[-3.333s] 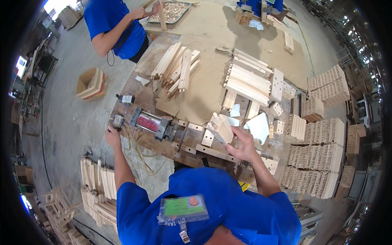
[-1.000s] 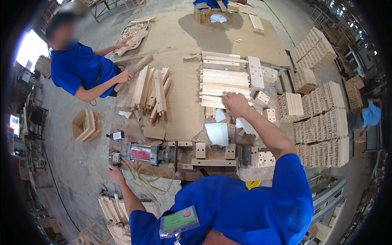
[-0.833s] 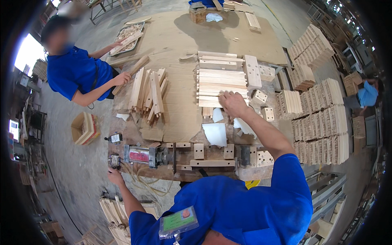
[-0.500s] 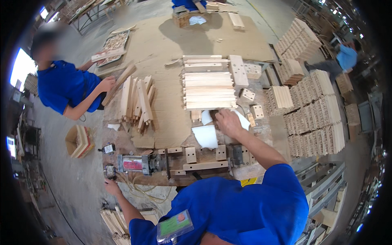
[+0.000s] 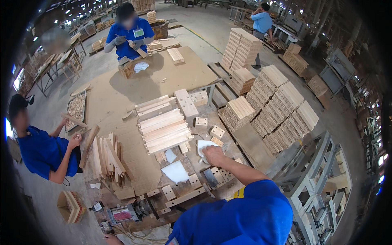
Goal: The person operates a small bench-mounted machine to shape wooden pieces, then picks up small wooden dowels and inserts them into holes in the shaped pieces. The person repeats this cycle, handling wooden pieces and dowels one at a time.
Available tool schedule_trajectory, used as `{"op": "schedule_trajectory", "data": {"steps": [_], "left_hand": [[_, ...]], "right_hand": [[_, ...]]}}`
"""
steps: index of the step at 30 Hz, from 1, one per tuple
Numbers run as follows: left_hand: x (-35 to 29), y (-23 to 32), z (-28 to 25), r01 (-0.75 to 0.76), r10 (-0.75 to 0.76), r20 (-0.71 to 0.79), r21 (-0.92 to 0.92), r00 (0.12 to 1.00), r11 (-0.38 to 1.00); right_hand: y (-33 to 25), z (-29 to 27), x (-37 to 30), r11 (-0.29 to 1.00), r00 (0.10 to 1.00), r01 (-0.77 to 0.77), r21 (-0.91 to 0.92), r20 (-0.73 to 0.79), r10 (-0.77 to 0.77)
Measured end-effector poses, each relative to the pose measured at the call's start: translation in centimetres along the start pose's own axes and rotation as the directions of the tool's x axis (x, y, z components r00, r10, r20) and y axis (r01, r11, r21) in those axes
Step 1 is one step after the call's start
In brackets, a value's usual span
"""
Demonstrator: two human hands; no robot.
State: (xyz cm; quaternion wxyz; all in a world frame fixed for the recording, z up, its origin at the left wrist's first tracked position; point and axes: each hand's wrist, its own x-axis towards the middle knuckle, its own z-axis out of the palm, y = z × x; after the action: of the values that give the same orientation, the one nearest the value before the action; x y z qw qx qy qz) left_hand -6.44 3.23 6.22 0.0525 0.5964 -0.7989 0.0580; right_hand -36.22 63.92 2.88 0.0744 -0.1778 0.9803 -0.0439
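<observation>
My right hand (image 5: 213, 156) is over a white sheet-like piece (image 5: 204, 145) on the bench. Its fingers are bent down and drawn together; what they hold, if anything, is hidden beneath them. Two more white pieces lie to its left, the larger one (image 5: 175, 172) nearer me. At the lower left edge my left hand (image 5: 112, 239) shows only in part, by a small metal valve-like fitting (image 5: 107, 228), its fingers unclear. Between my arms a clamping fixture holds a drilled wooden bar (image 5: 185, 197), with a cylinder (image 5: 122, 214) at its left end.
A row of wooden strips (image 5: 165, 131) lies beyond my right hand, drilled blocks (image 5: 217, 132) beside it. Loose sticks (image 5: 108, 157) are heaped at left. Tall wood stacks (image 5: 281, 106) stand at right. Co-workers in blue (image 5: 45, 153) are at left and at the far side (image 5: 130, 36).
The view has swung up and to the right. My right hand has shifted from beside the strips onto the right-hand white piece. My left hand stays by the fitting, now mostly out of frame.
</observation>
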Motion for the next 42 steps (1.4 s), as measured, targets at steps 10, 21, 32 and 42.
{"op": "schedule_trajectory", "data": {"steps": [10,21,32,42], "left_hand": [[0.6,0.5,0.3,0.215,-0.209,0.054,-0.178,0.977,0.96],[1.3,8.9,0.2,-0.397,0.233,-0.455,-0.306,0.86,0.866],[-1.2,31.2,0.0,-0.465,0.572,0.139,-0.446,0.809,0.765],[-2.2,33.0,1.9,-0.533,0.618,0.24,-0.337,0.748,0.776]], "right_hand": [[1.9,-0.8,-1.4,0.985,0.963,-0.17,0.031,0.217,0.159],[3.2,-0.3,-2.1,0.773,0.989,-0.099,0.627,0.147,0.008],[-0.8,0.1,-3.1,0.514,0.991,-0.084,0.854,0.017,0.133],[-2.2,1.8,-6.5,0.412,0.979,-0.159,0.897,0.091,0.181]]}}
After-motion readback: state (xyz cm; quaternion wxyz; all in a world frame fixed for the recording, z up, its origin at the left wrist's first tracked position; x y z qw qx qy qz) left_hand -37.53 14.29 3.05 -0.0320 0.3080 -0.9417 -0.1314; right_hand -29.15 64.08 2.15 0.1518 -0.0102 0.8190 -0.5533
